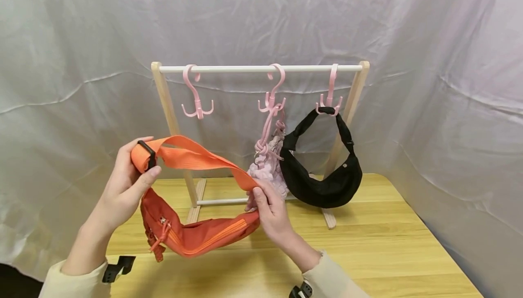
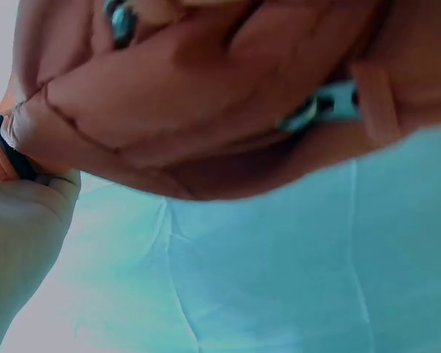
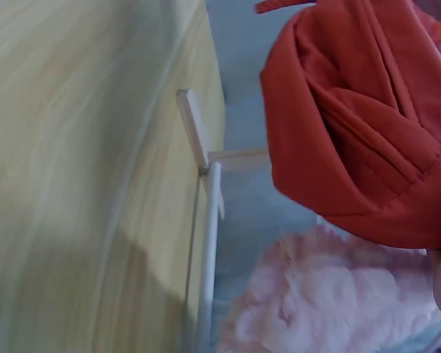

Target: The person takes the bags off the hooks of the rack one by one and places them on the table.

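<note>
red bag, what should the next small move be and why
I'd probably raise the red bag so its orange strap reaches the left pink hook. The left hand and right hand hold the strap below that hook, which carries nothing, while the middle hook holds a pale pink bag and the right hook a black bag.

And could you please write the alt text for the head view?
A person's left hand and right hand hold up a red bag by its orange strap. On the rack behind, the left pink hook is bare, a fluffy pink item hangs from the middle hook, and a black bag from the right hook.
</note>
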`<act>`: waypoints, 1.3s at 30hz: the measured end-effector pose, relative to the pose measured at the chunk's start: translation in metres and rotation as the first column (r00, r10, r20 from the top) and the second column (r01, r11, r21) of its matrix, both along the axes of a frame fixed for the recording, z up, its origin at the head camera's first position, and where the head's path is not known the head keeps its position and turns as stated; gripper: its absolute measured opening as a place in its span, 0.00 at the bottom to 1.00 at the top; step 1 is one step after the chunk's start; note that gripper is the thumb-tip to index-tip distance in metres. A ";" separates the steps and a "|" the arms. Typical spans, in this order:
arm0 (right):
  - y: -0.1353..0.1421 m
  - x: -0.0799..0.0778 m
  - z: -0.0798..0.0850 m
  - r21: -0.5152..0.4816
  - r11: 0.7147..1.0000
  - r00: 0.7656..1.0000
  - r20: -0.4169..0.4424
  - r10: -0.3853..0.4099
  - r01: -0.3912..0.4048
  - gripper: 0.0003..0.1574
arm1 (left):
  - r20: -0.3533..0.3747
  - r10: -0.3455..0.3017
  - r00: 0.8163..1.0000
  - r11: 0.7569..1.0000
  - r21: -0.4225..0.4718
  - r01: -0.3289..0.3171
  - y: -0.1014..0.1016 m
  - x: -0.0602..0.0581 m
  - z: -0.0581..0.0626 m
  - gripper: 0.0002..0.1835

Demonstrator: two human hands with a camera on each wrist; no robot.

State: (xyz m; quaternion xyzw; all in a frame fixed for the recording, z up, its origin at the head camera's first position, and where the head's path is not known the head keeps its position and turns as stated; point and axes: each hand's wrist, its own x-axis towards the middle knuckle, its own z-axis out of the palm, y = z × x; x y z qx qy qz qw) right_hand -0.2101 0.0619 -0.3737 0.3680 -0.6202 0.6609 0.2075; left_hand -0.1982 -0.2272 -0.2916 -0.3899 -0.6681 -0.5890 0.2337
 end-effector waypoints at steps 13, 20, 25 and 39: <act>0.043 -0.003 0.010 0.120 0.964 0.966 -0.133 -0.221 0.237 0.14 | 0.008 0.265 0.964 0.899 -0.364 -0.244 -0.005 0.004 -0.019 0.40; 0.064 -0.004 0.007 0.201 0.942 0.961 -0.114 -0.252 0.270 0.15 | 0.061 0.264 0.963 0.878 -0.429 -0.214 -0.013 0.002 -0.028 0.36; 0.077 -0.007 -0.003 0.240 0.935 0.965 -0.105 -0.241 0.260 0.15 | 0.079 0.262 0.962 0.867 -0.457 -0.198 -0.017 0.000 -0.033 0.30; 0.106 -0.029 -0.024 0.434 0.875 0.975 -0.144 -0.171 0.217 0.18 | -0.022 0.184 0.983 0.849 -0.500 -0.171 -0.021 -0.003 -0.040 0.25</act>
